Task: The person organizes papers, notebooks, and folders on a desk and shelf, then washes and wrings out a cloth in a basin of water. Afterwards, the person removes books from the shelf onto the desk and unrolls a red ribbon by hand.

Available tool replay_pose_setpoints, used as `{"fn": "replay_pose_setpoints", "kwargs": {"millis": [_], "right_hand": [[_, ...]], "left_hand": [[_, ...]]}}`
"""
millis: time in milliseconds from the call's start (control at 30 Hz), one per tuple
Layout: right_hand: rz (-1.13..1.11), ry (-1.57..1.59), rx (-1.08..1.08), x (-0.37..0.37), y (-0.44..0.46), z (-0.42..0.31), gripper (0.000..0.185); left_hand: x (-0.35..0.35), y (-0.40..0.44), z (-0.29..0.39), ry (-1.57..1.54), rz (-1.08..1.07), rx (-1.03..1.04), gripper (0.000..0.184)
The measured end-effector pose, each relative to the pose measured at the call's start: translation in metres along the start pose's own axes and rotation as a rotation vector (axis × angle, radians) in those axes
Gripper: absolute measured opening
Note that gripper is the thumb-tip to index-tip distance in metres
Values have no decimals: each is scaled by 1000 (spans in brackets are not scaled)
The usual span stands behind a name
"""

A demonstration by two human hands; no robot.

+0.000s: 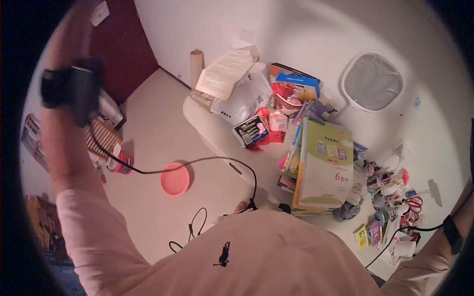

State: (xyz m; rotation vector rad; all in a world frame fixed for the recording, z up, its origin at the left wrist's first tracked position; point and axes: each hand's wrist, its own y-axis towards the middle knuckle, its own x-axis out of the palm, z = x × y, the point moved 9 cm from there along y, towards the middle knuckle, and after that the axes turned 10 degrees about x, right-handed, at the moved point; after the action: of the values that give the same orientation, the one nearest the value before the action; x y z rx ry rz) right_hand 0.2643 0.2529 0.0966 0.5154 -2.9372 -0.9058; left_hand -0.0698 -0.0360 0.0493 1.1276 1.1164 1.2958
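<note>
My left arm reaches up along the left side, with a dark device [84, 89] strapped around the wrist. Beyond the strap, my left hand [75, 37] is blurred and runs into the dark edge of the view; its fingers do not show. A small white plate-like item [99, 13] is nearest to it, against a dark red door or panel [116, 54]. Whether they touch I cannot tell. At the right edge, a black band [453, 235] circles my right wrist, and the hand itself lies outside the view. A black cable [217, 158] runs from the left device to my waist.
A white table [210, 135] holds stacked workbooks [326, 167], papers [227, 74], red packages and small clutter with red-handled scissors [415, 203]. An electric swatter [374, 81] lies at the back right. A pink basin [175, 179] sits on the floor, near a slatted item [103, 138].
</note>
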Motion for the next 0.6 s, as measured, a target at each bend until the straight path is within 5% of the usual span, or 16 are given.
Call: {"fn": "replay_pose_setpoints", "kwargs": {"millis": [33,67,133,167,400,500,600], "right_hand": [[3,18,11,2,1,1,34],[4,28,18,3,2,1,34],[8,47,24,4,4,0,34],[10,50,24,4,5,0,34],[46,42,26,0,15,-11,33],[83,-37,16,-8,26,-19,33],[133,-107,50,-26,47,-22,33]], "left_hand": [[13,-13,-26,38,-96,-114,23],[24,-37,-72,-384,-15,-531,37],[49,-84,-156,-54,-376,-69,22],[66,-110,-140,62,-467,-54,28],[145,-260,-232,330,-598,-405,21],[177,-297,-233,367,-608,-306,21],[198,-328,-239,350,-574,-431,20]]}}
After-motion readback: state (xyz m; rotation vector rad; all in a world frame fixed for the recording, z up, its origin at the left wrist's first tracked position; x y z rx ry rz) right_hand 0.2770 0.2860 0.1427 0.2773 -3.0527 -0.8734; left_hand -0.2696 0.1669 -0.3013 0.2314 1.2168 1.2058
